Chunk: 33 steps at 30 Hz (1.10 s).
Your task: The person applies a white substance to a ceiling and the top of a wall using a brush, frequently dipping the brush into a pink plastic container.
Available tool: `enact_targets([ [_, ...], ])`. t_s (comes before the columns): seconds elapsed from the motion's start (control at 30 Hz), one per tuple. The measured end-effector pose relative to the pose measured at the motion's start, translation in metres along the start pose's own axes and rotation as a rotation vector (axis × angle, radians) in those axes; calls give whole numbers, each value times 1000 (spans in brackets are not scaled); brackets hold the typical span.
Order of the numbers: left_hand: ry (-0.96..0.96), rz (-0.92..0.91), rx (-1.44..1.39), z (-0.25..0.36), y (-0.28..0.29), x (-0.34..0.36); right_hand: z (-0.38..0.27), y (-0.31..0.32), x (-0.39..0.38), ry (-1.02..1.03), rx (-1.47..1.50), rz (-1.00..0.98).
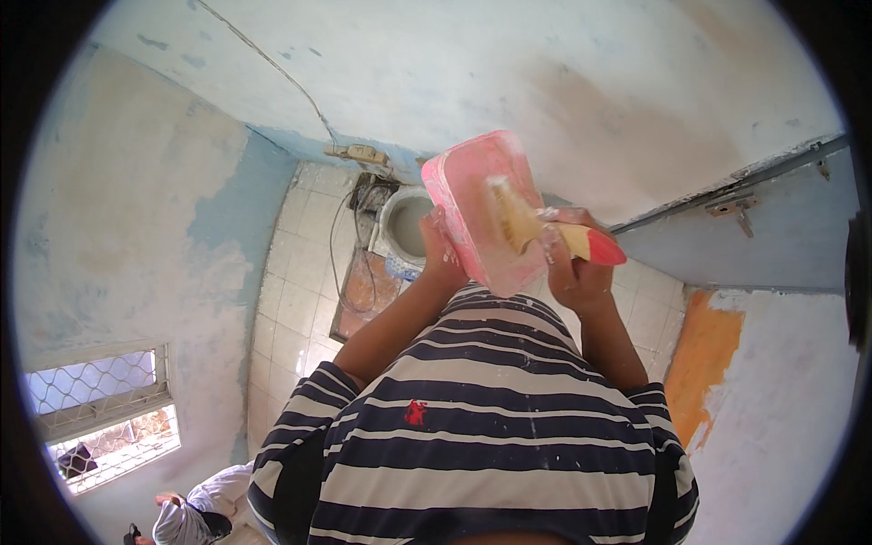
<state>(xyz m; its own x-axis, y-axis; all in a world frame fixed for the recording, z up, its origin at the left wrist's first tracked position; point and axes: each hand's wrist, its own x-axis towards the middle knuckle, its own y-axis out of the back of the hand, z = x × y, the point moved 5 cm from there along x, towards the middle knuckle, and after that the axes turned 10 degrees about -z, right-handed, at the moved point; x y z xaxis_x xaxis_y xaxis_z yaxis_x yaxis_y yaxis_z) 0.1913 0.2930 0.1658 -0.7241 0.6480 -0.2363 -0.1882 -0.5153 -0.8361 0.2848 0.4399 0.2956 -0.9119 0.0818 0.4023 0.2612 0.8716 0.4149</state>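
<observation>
My left hand [442,250] grips the pink tray [480,211]; my right hand [574,263] clasps the red-handled brush [545,232] inside it.

packages: one, a pink rectangular plastic tub [477,209] with paint-smeared walls, tilted on edge, its left rim touching the left-hand fingers [436,238], its open face just beside the right-hand fingers [556,238] | labels: none | signs: none | screens: none
</observation>
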Motion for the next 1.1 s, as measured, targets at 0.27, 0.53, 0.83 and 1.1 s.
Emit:
enact_targets([
  [0.27, 15, -1, -116, -2, 1, -2, 0, 19, -17, -124, 5, 243],
  [0.53, -28, -68, -75, 0, -2, 4, 2, 25, -40, -264, 86, 277],
  [0.83, -67, -428, -195, -4, 20, 16, 8, 20, -42, -187, 5, 119],
  [1.1, -48, -366, -322, -1, 3, 8, 11, 11, -39, -262, 37, 157],
])
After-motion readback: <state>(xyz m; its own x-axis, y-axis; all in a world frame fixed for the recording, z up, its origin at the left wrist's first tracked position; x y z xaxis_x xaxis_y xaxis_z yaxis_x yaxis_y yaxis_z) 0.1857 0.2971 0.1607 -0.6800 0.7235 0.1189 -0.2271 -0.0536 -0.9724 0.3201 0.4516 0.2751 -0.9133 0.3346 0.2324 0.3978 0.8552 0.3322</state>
